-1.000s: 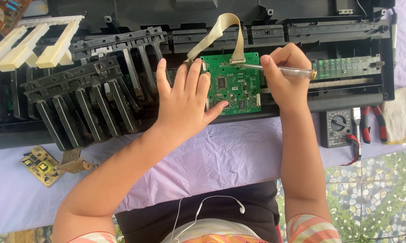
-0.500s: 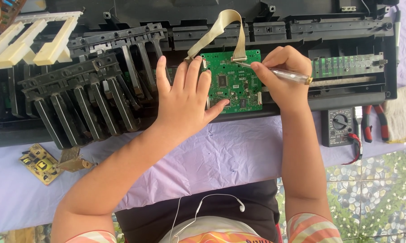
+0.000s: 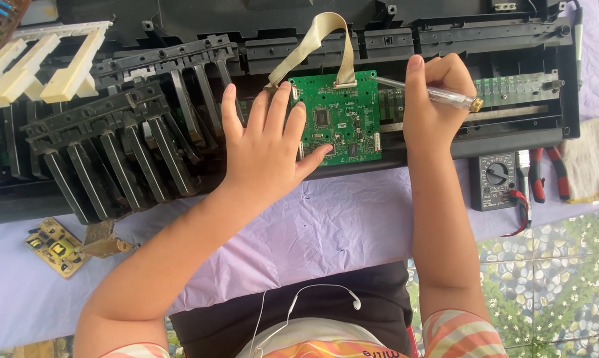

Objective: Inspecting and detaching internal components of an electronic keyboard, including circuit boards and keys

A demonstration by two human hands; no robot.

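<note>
A green circuit board [image 3: 342,116] lies inside an opened black keyboard chassis [image 3: 498,40], with a beige ribbon cable [image 3: 313,40] looping up from its top edge. My left hand [image 3: 263,149] rests flat on the board's left side, fingers spread, thumb on its lower edge. My right hand [image 3: 435,106] grips a clear-handled screwdriver [image 3: 445,97] whose tip points at the board's upper right corner. Black key strips [image 3: 127,146] stand lifted to the left of my left hand.
White keys [image 3: 41,66] lie at the far left. A small yellow circuit board [image 3: 54,246] sits on the lilac cloth [image 3: 339,232]. A black multimeter [image 3: 493,180], red-handled pliers [image 3: 548,174] and a folded cloth [image 3: 595,166] lie at the right. White earphones [image 3: 313,295] hang below.
My right hand has slid slightly left and lower with the screwdriver, bringing its tip closer to the board's corner. My left hand has stayed on the board.
</note>
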